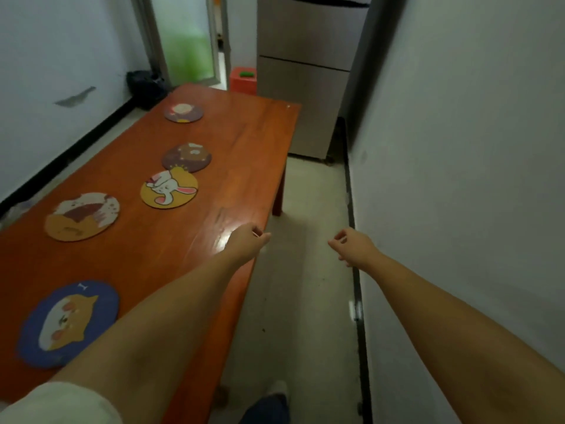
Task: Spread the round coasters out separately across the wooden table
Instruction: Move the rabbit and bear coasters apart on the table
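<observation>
5 round coasters lie flat on the wooden table (171, 246). The blue coaster (68, 324), with a cat face, is nearest, by the left forearm. Further up the left side sits the orange coaster (82, 216), printed with a white and brown animal. To its right is the rabbit coaster (169, 189), yellow with a white rabbit. Just beyond it lies the brown coaster (186, 157); the 2 rims touch or slightly overlap, and which of these I cannot tell. The far coaster (183, 112), purple with a pale round figure, sits well apart near the table's far end. The other coasters are clear of each other.

The left hand (246, 242) hangs over the table's right edge, fingers curled loosely inward, holding nothing. The right hand (353, 244) is out over the floor (305, 286), beside the table, fingers also loosely curled and empty. Both forearms are bare; a pale sleeve (58, 403) shows at the lower left.

Beyond the table stand a fridge (305, 71), a red stool (243, 81) and a glass door (186, 38). A black bag (146, 87) sits in the far left corner. White walls run along both sides.
</observation>
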`<state>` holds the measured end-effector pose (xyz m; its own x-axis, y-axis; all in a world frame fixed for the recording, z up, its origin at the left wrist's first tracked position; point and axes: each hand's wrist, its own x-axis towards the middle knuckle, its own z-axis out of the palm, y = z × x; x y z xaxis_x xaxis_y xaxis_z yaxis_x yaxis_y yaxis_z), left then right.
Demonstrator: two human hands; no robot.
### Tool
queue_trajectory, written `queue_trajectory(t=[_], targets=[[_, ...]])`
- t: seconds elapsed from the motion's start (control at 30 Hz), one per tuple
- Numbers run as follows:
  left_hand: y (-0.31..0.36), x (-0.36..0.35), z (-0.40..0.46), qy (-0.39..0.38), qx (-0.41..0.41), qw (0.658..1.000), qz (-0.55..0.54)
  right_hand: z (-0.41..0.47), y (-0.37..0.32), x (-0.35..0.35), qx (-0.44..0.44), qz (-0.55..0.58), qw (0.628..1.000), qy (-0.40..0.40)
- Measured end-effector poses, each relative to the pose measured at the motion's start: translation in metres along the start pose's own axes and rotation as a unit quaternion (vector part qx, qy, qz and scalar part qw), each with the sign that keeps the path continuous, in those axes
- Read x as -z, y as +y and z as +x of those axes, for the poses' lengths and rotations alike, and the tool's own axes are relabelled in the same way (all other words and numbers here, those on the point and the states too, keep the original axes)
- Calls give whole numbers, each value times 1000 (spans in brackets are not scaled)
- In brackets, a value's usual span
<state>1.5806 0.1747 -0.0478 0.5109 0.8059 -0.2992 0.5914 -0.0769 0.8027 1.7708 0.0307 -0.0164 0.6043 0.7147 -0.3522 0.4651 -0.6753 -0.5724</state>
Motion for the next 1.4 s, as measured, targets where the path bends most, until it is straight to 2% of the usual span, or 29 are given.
queue_trajectory(t=[0.2,0.43,0.6,0.8,0.93,1.07,1.17,1.4], targets=[[-16,31,61,108,50,993,3,94,-55,-11,101,-97,990,-29],[-29,84,111,178,149,973,6,193,-136,-35,197,-185,958,-95],[-48,118,125,240,232,943,-2,241,-192,-65,253,-216,931,-151],[-76,142,143,309,319,895,-50,290,-257,-120,334,-266,874,-231],[-84,153,160,346,383,853,-80,320,-293,-154,350,-253,854,-290],[-88,160,186,379,452,800,-109,340,-314,-184,321,-199,856,-353],[-90,159,202,398,491,762,-141,347,-319,-201,314,-213,852,-360],[-95,160,230,424,547,699,-182,359,-331,-223,250,-200,866,-385]])
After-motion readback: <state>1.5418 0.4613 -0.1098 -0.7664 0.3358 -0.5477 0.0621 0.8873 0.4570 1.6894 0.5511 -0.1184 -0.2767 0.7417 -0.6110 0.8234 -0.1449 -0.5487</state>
